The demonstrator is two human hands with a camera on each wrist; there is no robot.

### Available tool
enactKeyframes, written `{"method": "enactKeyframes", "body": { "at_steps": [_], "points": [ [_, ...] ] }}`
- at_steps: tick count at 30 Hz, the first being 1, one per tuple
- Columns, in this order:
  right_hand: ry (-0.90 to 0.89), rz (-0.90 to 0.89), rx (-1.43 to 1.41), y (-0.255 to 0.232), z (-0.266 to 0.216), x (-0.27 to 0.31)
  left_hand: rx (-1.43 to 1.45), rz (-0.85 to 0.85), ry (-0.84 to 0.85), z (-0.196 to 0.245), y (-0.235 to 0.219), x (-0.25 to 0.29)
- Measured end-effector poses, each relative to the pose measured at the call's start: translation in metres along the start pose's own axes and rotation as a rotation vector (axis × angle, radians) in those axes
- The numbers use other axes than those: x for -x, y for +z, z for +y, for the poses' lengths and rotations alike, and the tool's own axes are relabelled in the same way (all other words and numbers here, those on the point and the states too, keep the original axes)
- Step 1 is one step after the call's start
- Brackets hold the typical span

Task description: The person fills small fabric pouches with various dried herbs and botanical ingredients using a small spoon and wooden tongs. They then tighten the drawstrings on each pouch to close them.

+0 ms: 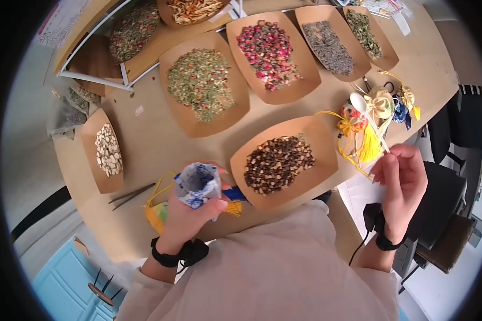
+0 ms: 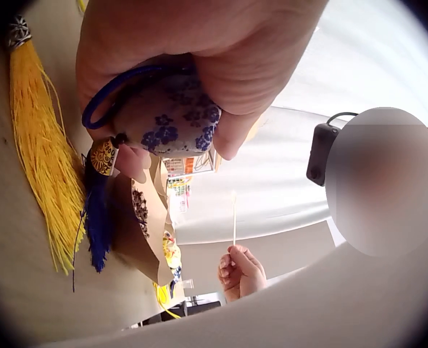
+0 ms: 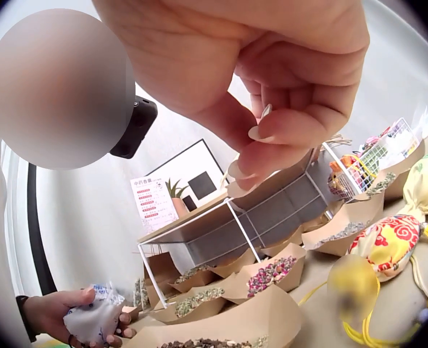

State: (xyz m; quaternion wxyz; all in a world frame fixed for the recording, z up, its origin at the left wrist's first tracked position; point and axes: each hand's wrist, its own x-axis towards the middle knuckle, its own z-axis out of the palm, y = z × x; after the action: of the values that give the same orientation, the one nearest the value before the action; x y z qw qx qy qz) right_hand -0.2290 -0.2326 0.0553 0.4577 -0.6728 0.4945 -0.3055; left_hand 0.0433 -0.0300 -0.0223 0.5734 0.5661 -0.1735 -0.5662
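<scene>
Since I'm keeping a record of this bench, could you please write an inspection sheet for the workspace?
Surface: tan tabletop, a few small specks at the upper left.
Job's things: blue-and-white pouch, mouth open; white spoon; paper trays of dried plant material.
Clutter: tasselled pouches grouped at the right; dark thin sticks or tweezers at the left.
Grippers: left hand grips the pouch; right hand pinches the spoon's handle.
Cables: black cord hanging by the right wrist.
Surroundings: black chair beyond the table's right side.
</scene>
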Motion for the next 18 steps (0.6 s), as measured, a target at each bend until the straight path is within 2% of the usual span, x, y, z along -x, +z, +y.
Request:
{"method": "enactKeyframes", "body": {
  "at_steps": [2, 6, 10, 13, 15, 18],
  "points": [
    [-0.030, -0.036, -0.076, -0.005, 0.004, -0.009, -0.008, 0.037, 0.033, 0.001, 0.005, 0.001],
    [-0.048, -0.137, -0.129, -0.017, 0.021, -0.022, -0.061, 0.258, 0.207, 0.001, 0.024, 0.012],
    [-0.047, -0.254, -0.191, -0.021, 0.047, -0.030, -0.018, 0.437, 0.308, -0.010, 0.045, 0.027],
    [-0.032, -0.328, -0.280, -0.013, 0.054, -0.034, -0.003, 0.588, 0.257, -0.019, 0.069, 0.045],
    [-0.036, -0.415, -0.315, -0.008, 0.050, -0.041, 0.078, 0.614, 0.345, -0.025, 0.078, 0.051],
    [-0.052, -0.548, -0.272, 0.000, 0.042, -0.053, 0.183, 0.636, 0.295, -0.023, 0.088, 0.061]
  ]
}}
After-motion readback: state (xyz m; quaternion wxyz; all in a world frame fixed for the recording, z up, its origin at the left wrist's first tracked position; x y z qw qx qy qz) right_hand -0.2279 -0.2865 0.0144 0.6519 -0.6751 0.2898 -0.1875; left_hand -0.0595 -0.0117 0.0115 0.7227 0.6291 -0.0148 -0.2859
